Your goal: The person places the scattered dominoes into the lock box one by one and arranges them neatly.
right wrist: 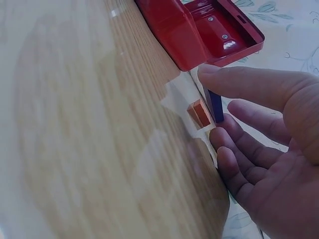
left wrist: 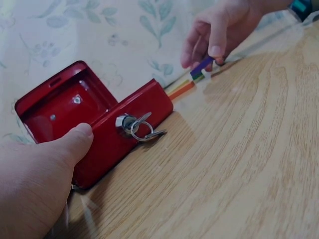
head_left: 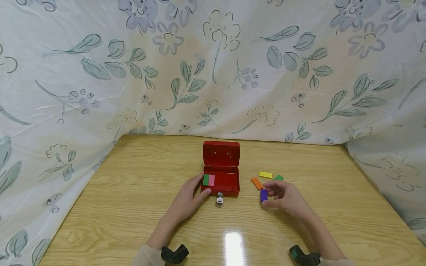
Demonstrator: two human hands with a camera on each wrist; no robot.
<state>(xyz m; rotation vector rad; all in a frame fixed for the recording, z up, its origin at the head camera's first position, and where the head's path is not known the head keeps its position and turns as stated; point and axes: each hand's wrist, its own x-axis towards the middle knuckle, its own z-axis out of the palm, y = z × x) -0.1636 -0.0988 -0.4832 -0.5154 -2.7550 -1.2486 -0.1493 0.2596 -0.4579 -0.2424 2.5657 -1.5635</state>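
A red metal cash box (head_left: pixel 227 193) stands with its lid (head_left: pixel 221 153) raised. Inside, at its left end, a green block (head_left: pixel 206 180) lies beside a pink block (head_left: pixel 211 180). My left hand (head_left: pixel 188 197) rests against the box's front left corner, fingers along the left side and thumb on the front wall, fingers fairly straight. Right of the box, my right hand (head_left: pixel 287 199) pinches a purple block (head_left: pixel 264 195) between thumb and fingertips; the right wrist view shows this purple block (right wrist: pixel 215 105) tilted on its edge.
Near the right hand lie an orange block (head_left: pixel 257 183), a yellow block (head_left: pixel 265 174) and another green block (head_left: pixel 278 178), partly hidden by the fingers. Keys on a ring (left wrist: pixel 144 130) hang from the box's front lock. Floral cloth (head_left: pixel 219 74) borders the wooden table (head_left: pixel 149 159).
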